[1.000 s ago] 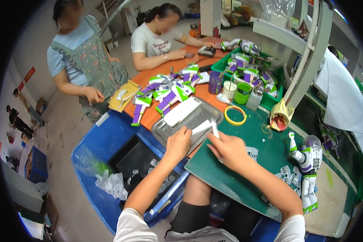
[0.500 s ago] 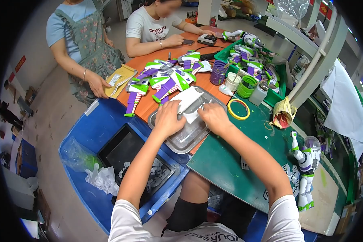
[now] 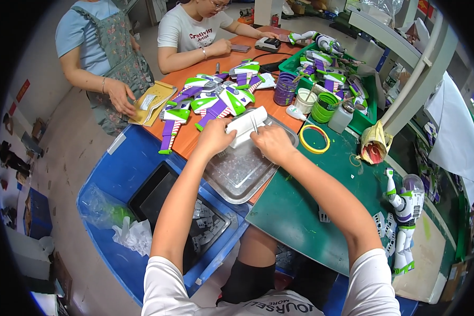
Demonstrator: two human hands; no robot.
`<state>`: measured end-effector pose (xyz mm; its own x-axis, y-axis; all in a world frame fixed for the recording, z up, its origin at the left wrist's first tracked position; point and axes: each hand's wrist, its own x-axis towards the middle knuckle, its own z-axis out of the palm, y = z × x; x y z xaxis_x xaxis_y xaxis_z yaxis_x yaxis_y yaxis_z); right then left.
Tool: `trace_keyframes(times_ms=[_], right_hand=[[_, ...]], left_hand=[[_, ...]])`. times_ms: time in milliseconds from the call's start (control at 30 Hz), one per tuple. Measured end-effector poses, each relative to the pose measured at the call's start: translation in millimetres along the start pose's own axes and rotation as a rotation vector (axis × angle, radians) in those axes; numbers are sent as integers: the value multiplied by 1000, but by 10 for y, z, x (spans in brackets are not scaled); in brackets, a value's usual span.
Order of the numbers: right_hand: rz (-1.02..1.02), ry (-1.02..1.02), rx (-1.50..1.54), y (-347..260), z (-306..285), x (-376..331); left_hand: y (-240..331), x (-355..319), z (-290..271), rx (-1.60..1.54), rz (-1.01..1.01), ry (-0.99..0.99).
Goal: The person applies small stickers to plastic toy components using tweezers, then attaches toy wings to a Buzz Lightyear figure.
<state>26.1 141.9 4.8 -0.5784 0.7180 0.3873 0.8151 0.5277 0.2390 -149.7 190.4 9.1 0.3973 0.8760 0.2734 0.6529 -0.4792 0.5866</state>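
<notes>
Over a metal tray (image 3: 242, 179), my left hand (image 3: 214, 138) is closed on the left end of a white, rolled or folded sheet (image 3: 242, 126). My right hand (image 3: 274, 144) pinches a pair of thin metal tweezers (image 3: 254, 123), their tips against the sheet's right part. Beneath both hands the tray's scuffed bottom shows. White, green and purple toy wing packs (image 3: 218, 100) lie just beyond the tray on the orange tabletop (image 3: 187, 138). Fine detail on the sheet is too small to make out.
Right of the tray lie a yellow tape ring (image 3: 314, 139), paint pots (image 3: 325, 108) and a toy figure (image 3: 407, 221) on a green mat (image 3: 300, 205). A blue bin (image 3: 108, 210) with a black tray (image 3: 158, 184) stands lower left. Two people are across the table; one person's hand (image 3: 122, 98) is near a yellow envelope (image 3: 154, 102).
A white flap that hung from the sheet over the tray no longer shows. Both hands have shifted slightly, the right one left and up. The standing person's hand has lifted off the envelope's edge.
</notes>
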Motion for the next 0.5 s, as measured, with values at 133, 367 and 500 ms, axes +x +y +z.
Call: trace_keyframes(times_ms=[133,367,500], right_hand=[[152,1,-12,-111,88,-34],[267,56,72,-99,-310,-329],[296,49,136,-115,-458,-517]], left_hand=[[185,-241,90,183,-7,-52],[104,-557,81,165,237,10],[54,-597,38,230,203,56]])
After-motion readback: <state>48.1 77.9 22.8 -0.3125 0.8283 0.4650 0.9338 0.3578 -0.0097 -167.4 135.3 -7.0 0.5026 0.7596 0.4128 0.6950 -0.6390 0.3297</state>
